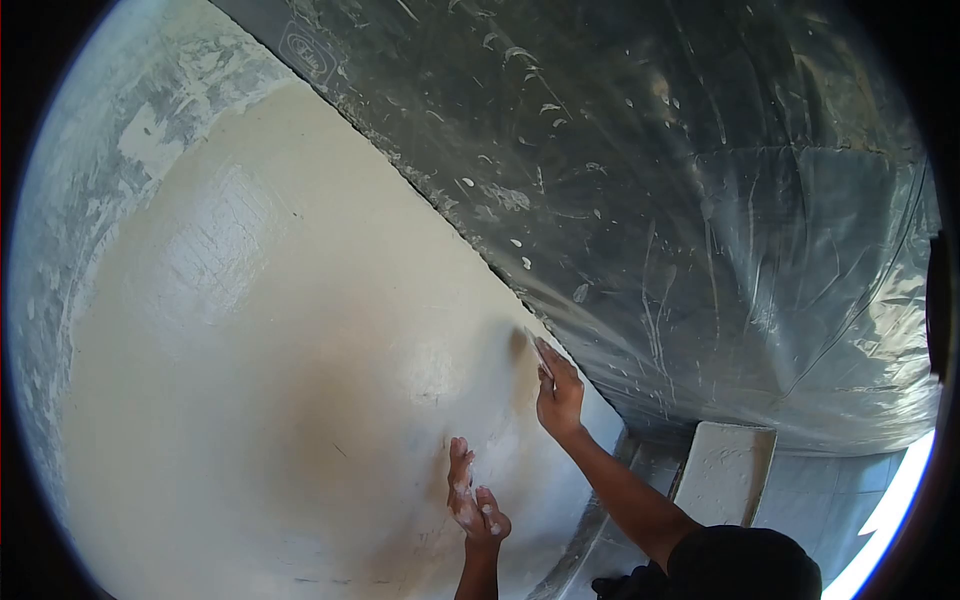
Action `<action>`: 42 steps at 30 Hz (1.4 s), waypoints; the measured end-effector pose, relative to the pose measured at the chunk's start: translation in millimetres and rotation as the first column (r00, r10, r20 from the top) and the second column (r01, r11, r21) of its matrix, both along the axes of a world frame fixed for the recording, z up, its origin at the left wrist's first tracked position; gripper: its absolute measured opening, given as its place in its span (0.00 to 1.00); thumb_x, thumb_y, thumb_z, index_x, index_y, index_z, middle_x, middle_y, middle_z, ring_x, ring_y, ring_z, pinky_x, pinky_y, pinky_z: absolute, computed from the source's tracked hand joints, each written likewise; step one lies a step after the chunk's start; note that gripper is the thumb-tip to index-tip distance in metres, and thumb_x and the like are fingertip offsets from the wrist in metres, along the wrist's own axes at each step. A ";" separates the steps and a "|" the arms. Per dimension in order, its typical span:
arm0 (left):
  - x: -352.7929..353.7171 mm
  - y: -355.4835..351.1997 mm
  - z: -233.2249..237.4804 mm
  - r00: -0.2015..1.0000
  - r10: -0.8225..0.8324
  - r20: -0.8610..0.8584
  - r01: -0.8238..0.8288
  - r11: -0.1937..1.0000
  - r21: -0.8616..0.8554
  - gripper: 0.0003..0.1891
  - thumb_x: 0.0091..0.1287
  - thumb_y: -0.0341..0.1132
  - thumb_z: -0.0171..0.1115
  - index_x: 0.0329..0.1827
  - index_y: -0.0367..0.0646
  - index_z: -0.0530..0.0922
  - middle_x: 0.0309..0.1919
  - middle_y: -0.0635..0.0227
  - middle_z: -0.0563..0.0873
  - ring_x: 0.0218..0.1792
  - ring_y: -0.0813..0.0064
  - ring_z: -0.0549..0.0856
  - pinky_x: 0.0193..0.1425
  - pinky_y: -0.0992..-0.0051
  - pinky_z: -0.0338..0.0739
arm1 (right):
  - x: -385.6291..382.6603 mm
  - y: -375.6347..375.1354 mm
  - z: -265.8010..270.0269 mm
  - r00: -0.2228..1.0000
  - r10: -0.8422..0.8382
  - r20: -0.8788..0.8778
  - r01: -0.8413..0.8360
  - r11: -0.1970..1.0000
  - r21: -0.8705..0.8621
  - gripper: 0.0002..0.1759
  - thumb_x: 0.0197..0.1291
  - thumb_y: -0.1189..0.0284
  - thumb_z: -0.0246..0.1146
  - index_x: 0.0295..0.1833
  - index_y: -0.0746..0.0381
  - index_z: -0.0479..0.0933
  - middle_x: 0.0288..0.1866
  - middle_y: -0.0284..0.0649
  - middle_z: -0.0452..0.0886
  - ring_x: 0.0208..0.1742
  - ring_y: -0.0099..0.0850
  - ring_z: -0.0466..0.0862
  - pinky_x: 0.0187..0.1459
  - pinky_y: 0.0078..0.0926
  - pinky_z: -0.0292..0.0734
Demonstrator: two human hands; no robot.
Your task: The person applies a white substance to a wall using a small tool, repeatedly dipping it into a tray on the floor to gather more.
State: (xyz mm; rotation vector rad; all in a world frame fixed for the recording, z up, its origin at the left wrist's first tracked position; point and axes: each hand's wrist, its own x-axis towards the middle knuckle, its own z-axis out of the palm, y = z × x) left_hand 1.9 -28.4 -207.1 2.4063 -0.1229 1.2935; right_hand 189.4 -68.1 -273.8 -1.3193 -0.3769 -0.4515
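The right hand (pixel 560 397) is closed around a putty knife (pixel 543 357), pinching it near the blade and pressing its tip to the wall (pixel 250 380) at the wall's right edge, where the plastic sheet (pixel 700 200) begins. The left hand (pixel 474 497) lies lower on the wall with fingers loosely spread, smeared white, holding nothing. The knife looks light, thin and stiff, best gripped by the handle, which the palm hides; the cream coat looks soft and likely slick on the fingers. A white board (pixel 725 470) leans near the wall's lower right corner. Counted: one knife; one board; one sheet; two hands.
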 end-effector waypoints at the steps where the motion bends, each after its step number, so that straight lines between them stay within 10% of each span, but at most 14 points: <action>1: -0.6 -1.8 1.5 1.000 0.001 -0.003 -0.001 1.000 0.001 0.24 0.74 0.34 0.43 0.65 0.24 0.71 0.67 0.31 0.74 0.69 0.33 0.74 0.74 0.46 0.69 | 19.5 6.4 3.2 0.995 -0.064 0.078 0.068 0.996 -0.053 0.29 0.57 0.88 0.58 0.67 0.65 0.76 0.65 0.54 0.81 0.66 0.52 0.79 0.66 0.43 0.73; 12: -20.5 1.4 11.7 0.993 0.119 -0.029 -0.118 0.993 0.012 0.24 0.75 0.33 0.43 0.65 0.20 0.69 0.68 0.31 0.73 0.69 0.36 0.75 0.74 0.52 0.69 | -144.2 -20.3 -63.8 0.863 0.443 0.244 -0.412 0.896 -0.169 0.25 0.55 0.85 0.64 0.60 0.60 0.82 0.63 0.45 0.84 0.66 0.41 0.82 0.64 0.39 0.71; 17: -28.0 -8.8 18.7 0.992 0.118 0.036 -0.115 0.991 -0.073 0.23 0.78 0.34 0.40 0.67 0.22 0.67 0.70 0.34 0.71 0.72 0.41 0.72 0.78 0.54 0.64 | 5.8 1.0 42.1 0.980 -0.083 0.183 0.089 0.996 -0.028 0.33 0.57 0.90 0.55 0.69 0.62 0.77 0.68 0.48 0.80 0.70 0.47 0.77 0.71 0.39 0.66; 22: -50.0 13.1 5.1 0.990 0.068 0.122 -0.070 0.998 0.012 0.23 0.77 0.33 0.40 0.66 0.22 0.68 0.69 0.33 0.72 0.70 0.41 0.74 0.76 0.55 0.66 | -63.8 42.6 11.3 0.984 0.035 0.172 -0.013 0.992 -0.125 0.37 0.49 0.84 0.62 0.70 0.58 0.78 0.72 0.49 0.77 0.75 0.54 0.70 0.72 0.47 0.61; 27: -74.5 32.4 -0.1 0.985 0.006 0.171 -0.028 0.991 0.127 0.22 0.73 0.30 0.42 0.64 0.21 0.69 0.66 0.31 0.74 0.67 0.38 0.77 0.73 0.56 0.70 | -224.9 2.6 -74.3 0.864 0.428 0.265 -0.355 0.892 -0.281 0.25 0.53 0.84 0.64 0.57 0.56 0.84 0.63 0.40 0.85 0.69 0.40 0.79 0.67 0.43 0.63; 35: -108.8 3.5 22.6 0.979 -0.076 0.188 0.084 0.996 -0.033 0.23 0.73 0.31 0.41 0.64 0.20 0.69 0.65 0.30 0.74 0.70 0.31 0.72 0.76 0.47 0.65 | -24.3 24.2 -20.5 0.998 -0.056 0.010 0.054 0.988 0.146 0.34 0.53 0.94 0.52 0.68 0.65 0.77 0.69 0.51 0.79 0.72 0.50 0.76 0.72 0.41 0.69; 42: -143.1 4.3 15.7 0.996 -0.022 0.091 0.027 0.998 -0.052 0.23 0.73 0.32 0.42 0.64 0.20 0.68 0.65 0.30 0.75 0.70 0.31 0.73 0.76 0.46 0.67 | -265.6 47.5 -78.1 0.974 0.227 -0.004 -0.225 0.963 -0.148 0.30 0.59 0.85 0.63 0.69 0.60 0.77 0.71 0.51 0.77 0.78 0.55 0.68 0.74 0.47 0.63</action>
